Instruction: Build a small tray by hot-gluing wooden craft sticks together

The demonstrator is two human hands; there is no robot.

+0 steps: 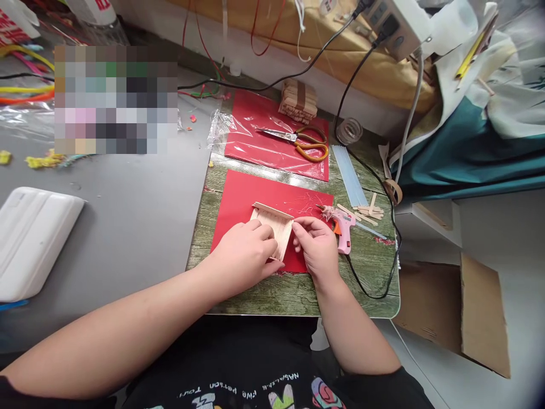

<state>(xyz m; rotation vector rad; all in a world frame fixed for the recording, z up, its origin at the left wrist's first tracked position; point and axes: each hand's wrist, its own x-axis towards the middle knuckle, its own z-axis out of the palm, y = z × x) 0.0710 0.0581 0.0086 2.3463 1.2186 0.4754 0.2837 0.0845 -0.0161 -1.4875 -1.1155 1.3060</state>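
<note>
Two hands here: right hand (321, 247) pinching the side of a craft-stick panel (281, 232) on a red sheet (242, 193), left hand (244, 250) curled over it, can't tell if gripping. Probably feather-light, stiff, snappable at the joints; I'd hold the raised far strip (273, 211). Pale, flat-slatted wood.

White case (40, 244) on a grey tabletop (145, 210), cardboard box (483, 318), teal cloth (460, 153), power strip (406, 31)
</note>
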